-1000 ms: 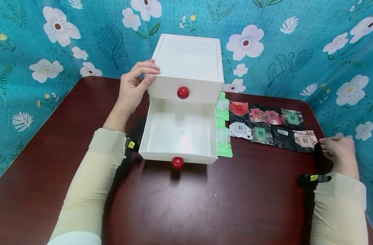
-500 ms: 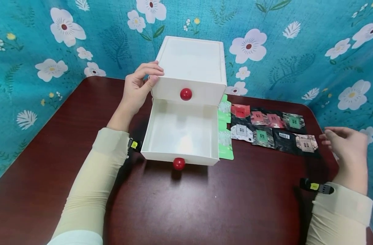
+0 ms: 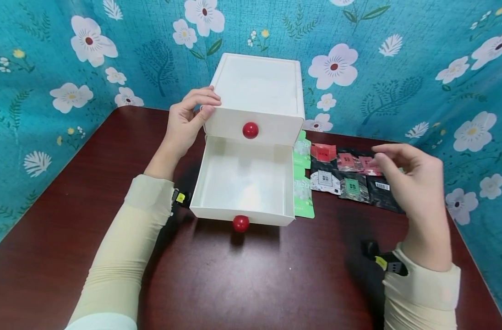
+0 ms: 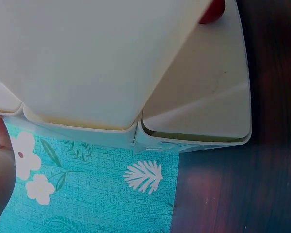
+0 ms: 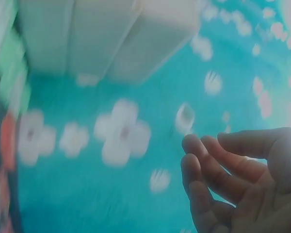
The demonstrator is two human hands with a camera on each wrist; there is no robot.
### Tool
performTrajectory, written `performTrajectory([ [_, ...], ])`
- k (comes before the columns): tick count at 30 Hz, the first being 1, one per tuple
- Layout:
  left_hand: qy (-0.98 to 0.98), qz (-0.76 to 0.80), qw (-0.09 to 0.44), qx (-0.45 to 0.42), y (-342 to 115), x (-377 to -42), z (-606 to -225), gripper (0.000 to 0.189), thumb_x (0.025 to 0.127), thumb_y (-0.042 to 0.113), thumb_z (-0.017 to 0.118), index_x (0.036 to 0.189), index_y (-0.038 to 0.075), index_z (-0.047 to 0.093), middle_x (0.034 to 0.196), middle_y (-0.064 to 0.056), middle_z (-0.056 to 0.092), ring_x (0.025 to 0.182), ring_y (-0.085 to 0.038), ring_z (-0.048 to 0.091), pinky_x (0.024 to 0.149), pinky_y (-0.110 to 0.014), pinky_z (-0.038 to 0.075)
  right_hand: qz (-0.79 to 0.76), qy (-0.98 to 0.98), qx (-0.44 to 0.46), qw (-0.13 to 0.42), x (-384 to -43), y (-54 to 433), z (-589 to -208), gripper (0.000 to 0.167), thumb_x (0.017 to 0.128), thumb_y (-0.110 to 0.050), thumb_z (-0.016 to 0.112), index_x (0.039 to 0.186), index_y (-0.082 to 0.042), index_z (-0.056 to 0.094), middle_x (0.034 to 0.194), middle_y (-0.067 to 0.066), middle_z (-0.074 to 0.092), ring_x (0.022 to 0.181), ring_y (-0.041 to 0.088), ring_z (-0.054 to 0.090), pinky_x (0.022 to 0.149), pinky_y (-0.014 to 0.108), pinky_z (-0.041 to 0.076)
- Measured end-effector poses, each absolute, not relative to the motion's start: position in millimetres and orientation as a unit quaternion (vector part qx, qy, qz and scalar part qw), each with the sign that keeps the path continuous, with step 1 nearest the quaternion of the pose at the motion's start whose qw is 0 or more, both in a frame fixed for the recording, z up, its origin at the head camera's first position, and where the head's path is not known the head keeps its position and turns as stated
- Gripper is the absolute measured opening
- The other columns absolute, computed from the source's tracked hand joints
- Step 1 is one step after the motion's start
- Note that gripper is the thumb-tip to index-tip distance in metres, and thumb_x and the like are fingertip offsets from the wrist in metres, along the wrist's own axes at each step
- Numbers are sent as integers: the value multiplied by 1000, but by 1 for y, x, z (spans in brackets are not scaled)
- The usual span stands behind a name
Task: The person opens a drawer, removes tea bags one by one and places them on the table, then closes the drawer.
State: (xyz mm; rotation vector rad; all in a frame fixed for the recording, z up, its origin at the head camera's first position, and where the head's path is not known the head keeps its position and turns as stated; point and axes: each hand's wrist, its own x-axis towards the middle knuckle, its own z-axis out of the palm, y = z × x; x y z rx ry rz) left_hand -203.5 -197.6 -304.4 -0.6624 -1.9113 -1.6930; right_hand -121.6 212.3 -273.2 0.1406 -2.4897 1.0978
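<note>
A white two-drawer box (image 3: 257, 87) stands at the back middle, its lower drawer (image 3: 247, 178) pulled out with only its bare inside showing. Both drawers have round red knobs. My left hand (image 3: 184, 120) holds the box's upper left front corner, fingertips over the top edge and thumb against the front. Over the right part of the table hangs my right hand (image 3: 420, 183), fingers loosely bent and thumb apart from them; the right wrist view shows nothing between them. Beneath it lie two rows of small tea packets (image 3: 353, 187), the rightmost ones partly hidden behind the hand.
Green pouches (image 3: 303, 197) lie partly behind the right side of the box and drawer. The dark reddish-brown table (image 3: 234, 279) ends at a blue flowered curtain (image 3: 152, 55) at the back and sides.
My right hand rises from beside the rightmost packet and moves left over the rows, covering that packet. My left hand stays at the box corner, and the camera view shifts slightly.
</note>
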Motion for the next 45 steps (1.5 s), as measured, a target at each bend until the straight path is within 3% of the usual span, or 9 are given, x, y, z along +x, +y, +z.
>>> performTrajectory([
  [6, -699, -624, 255, -241, -197, -204, -303, 16, 96, -1, 59, 106, -11, 68, 111, 14, 67, 134, -20, 51, 105, -33, 51, 411, -879, 155, 183, -102, 164, -261, 19, 94, -17, 69, 111, -11, 75, 86, -16, 71, 81, -6, 62, 66, 8, 47],
  [11, -700, -626, 248, -239, -195, -203, -304, 16, 96, -1, 60, 106, -11, 67, 111, 15, 67, 134, -20, 50, 101, -30, 53, 397, -881, 221, 131, -87, 131, -260, 17, 92, -8, 70, 109, -11, 74, 84, 2, 72, 74, 0, 61, 67, 11, 52],
  [17, -702, -623, 244, -244, -194, -204, -305, 17, 97, 1, 60, 107, -10, 68, 112, 15, 67, 134, -20, 50, 101, -30, 53, 379, -874, 300, 54, -77, 108, -268, 13, 93, -7, 69, 104, -11, 75, 73, -6, 65, 64, 5, 55, 62, 21, 54],
  [23, -703, -621, 234, -256, -194, -204, -304, 19, 97, 2, 60, 109, -10, 67, 116, 14, 66, 137, -20, 47, 102, -30, 53, 354, -850, 389, 0, -70, 92, -280, 9, 94, -10, 68, 100, -13, 74, 66, -11, 63, 58, -4, 51, 55, 18, 48],
  [31, -704, -617, 232, -263, -195, -204, -307, 19, 97, 1, 59, 110, -10, 66, 118, 14, 65, 138, -21, 46, 104, -32, 52, 279, -848, 440, -97, -66, 77, -293, 25, 96, -24, 67, 119, -17, 72, 65, -12, 61, 50, -8, 38, 49, 15, 40],
  [34, -705, -617, 233, -261, -196, -204, -309, 19, 97, -1, 58, 111, -11, 65, 118, 14, 65, 138, -21, 46, 105, -33, 51, 234, -858, 446, -98, -64, 72, -297, 28, 95, -24, 68, 122, -18, 70, 68, -10, 64, 50, -5, 38, 50, 14, 39],
  [40, -707, -615, 235, -258, -199, -203, -309, 19, 98, 2, 58, 111, -10, 66, 119, 12, 66, 138, -21, 46, 107, -35, 50, 168, -880, 442, -47, -56, 63, -303, 34, 90, -21, 74, 123, -19, 67, 95, -4, 75, 65, 4, 62, 61, 21, 53],
  [45, -720, -597, 234, -267, -201, -202, -306, 20, 98, -1, 57, 113, -9, 67, 121, 14, 65, 139, -20, 45, 103, -31, 52, 134, -897, 421, -24, -53, 53, -310, 33, 90, -24, 75, 122, -25, 66, 90, -5, 75, 63, 11, 66, 49, 22, 47],
])
